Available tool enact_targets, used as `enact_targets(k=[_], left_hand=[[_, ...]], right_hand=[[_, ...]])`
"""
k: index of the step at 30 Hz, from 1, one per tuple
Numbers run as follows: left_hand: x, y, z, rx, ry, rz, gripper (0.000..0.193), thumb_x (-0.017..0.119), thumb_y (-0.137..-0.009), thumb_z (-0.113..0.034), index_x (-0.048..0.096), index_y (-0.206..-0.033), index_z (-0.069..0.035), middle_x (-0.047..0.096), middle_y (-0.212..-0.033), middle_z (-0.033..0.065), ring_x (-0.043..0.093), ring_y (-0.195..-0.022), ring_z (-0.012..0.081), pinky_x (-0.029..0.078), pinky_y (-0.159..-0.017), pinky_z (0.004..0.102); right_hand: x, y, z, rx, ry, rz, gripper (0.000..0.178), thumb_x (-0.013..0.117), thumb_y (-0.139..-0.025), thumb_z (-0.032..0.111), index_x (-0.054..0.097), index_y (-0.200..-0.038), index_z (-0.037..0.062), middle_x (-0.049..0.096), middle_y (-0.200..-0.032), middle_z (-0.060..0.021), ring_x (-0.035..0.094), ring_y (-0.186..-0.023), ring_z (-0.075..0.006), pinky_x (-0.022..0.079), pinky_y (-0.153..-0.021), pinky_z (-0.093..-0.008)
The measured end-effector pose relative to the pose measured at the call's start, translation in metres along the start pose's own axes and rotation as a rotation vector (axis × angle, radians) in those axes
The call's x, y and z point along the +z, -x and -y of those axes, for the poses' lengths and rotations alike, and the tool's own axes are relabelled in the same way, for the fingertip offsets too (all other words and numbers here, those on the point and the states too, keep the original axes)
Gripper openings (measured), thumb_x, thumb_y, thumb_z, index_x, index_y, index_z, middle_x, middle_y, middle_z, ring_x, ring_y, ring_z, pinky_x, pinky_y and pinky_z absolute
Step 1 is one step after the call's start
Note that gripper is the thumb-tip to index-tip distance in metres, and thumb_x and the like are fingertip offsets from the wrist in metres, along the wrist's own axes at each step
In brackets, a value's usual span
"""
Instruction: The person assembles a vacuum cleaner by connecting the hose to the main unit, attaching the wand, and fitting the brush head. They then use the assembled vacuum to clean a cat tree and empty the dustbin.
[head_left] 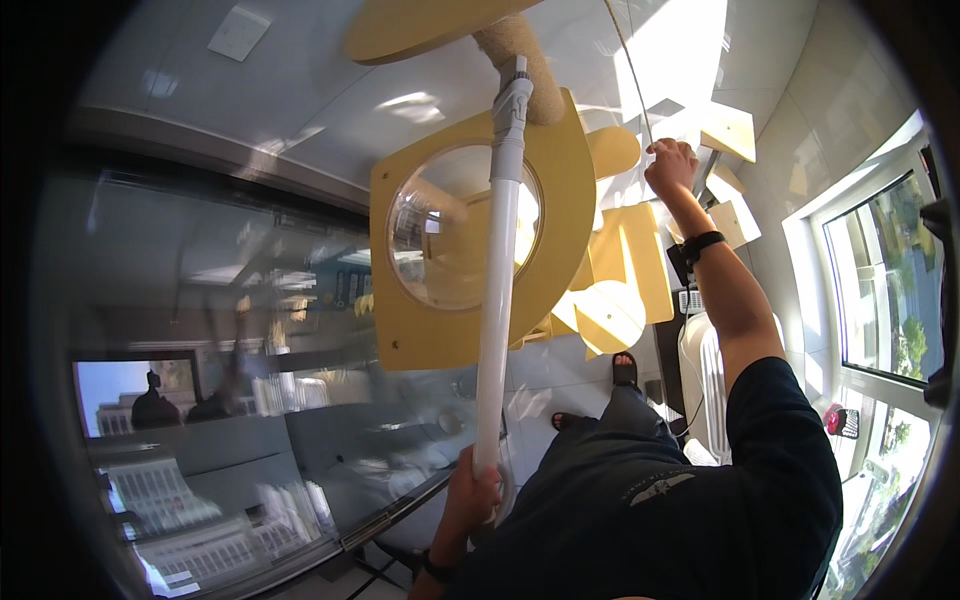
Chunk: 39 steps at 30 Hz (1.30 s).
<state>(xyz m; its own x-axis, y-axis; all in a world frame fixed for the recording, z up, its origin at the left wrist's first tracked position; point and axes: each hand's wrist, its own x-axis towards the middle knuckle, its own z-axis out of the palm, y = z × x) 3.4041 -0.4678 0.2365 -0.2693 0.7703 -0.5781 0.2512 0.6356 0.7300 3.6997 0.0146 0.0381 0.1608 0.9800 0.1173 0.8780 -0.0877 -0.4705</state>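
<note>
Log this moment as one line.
left hand: gripping white pole | right hand: holding thin cord | nearby: yellow panel with clear dome

A white-framed window (880, 275) on the right shows green foliage (914, 352) outside; a small red-and-black object (841, 421) sits near its lower edge. A ribbed white casing (708, 380) stands nearby. At left, a dark glossy panel (240, 345) mirrors pale buildings (155, 500).

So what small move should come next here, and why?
Perhaps the left hand should ease the white pole slightly leftward: its grey end overlaps the beige post in this view, while the right hand holds a thin cord off to the right.
</note>
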Motion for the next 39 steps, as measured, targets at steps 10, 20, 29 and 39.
enact_targets(k=[10, 20, 29, 39], left_hand=[[-0.037, 0.006, 0.043, 0.017, 0.098, -0.073, 0.027, 0.05, -0.083, -0.017, 0.05, -0.104, 0.001, 0.056, -0.069, 0.0071, 0.057, -0.053, 0.0152, 0.048, -0.05, 0.028], [-0.046, 0.027, 0.075, -0.053, -0.057, -0.075, 0.055, 0.054, -0.092, -0.055, 0.052, -0.104, -0.001, 0.05, -0.061, 0.0026, 0.051, -0.048, 0.0116, 0.043, -0.044, 0.0268], [-0.03, -0.025, 0.053, -0.105, -0.141, -0.148, 0.034, 0.051, -0.098, -0.038, 0.053, -0.097, -0.005, 0.049, -0.056, 0.0015, 0.047, -0.041, 0.0098, 0.039, -0.038, 0.0259], [-0.017, -0.051, 0.039, -0.028, -0.176, -0.172, 0.037, 0.054, -0.097, -0.042, 0.053, -0.093, -0.005, 0.05, -0.054, 0.0021, 0.049, -0.04, 0.0109, 0.039, -0.038, 0.0273]], right_hand=[[0.0, 0.006, -0.041, 0.007, -0.356, 0.265, 0.027, 0.061, -0.084, 0.024, 0.067, -0.106, 0.009, 0.067, -0.1, -0.0119, 0.066, -0.093, -0.027, 0.052, -0.083, -0.0385], [-0.077, 0.053, -0.021, 0.282, -1.594, 0.461, 0.023, 0.052, -0.1, 0.023, 0.061, -0.114, 0.0072, 0.066, -0.101, -0.0044, 0.065, -0.089, -0.0159, 0.052, -0.074, -0.0277], [-0.094, 0.065, 0.02, 0.29, -1.515, 0.44, 0.023, 0.053, -0.099, 0.023, 0.062, -0.112, 0.0071, 0.067, -0.1, -0.0046, 0.066, -0.089, -0.0164, 0.051, -0.075, -0.028], [-0.083, 0.09, 0.007, 0.343, -1.53, 0.435, 0.021, 0.053, -0.099, 0.022, 0.062, -0.111, 0.0077, 0.067, -0.099, -0.0044, 0.066, -0.087, -0.0158, 0.051, -0.075, -0.0278]])
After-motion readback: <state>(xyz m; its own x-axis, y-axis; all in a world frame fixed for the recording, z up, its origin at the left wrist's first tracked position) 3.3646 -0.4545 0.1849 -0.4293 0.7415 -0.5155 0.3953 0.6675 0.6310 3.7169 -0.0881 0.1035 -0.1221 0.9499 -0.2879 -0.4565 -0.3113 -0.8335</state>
